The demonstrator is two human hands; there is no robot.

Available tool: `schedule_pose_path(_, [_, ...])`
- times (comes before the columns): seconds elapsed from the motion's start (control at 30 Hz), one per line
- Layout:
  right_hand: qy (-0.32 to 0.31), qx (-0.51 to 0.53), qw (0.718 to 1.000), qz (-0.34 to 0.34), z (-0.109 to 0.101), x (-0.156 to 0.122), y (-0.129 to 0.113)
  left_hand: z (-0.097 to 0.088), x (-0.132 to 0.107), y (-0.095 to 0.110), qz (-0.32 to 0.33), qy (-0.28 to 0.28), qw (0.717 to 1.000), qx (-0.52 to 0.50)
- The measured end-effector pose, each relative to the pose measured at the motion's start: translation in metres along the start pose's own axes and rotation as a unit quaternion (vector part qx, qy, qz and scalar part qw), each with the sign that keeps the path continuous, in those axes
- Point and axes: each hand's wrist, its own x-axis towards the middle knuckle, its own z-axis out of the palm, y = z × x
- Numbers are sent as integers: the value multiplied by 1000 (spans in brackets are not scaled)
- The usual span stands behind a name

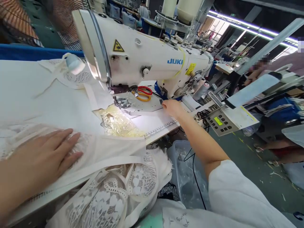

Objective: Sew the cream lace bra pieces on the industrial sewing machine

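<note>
White lace garments (109,196) at bottom centre, spilling past bench (28,82) edge. Left hand (45,155), lower left, palm-down on white fabric (95,153), grip released, fingers extended. Right hand (173,107), right of centre, beside sewing machine (142,47) base; grip curled, cannot tell whether holding anything.

Your white sewing table (23,85), white sewing machine (147,57) standing on it, lace piece (78,76) near your far edge, crinkled yellowish film (123,125) and white lace garment (104,150) by your near edge.
</note>
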Motion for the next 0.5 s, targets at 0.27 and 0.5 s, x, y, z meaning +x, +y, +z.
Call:
schedule_pose_path(0.27, [-1,15,995,99,16,26,-36,-4,-18,9,-36,15,999,15])
schedule_pose_path(0.5, [-27,52,988,146,11,31,-34,-15,-14,24,-59,32,998,14])
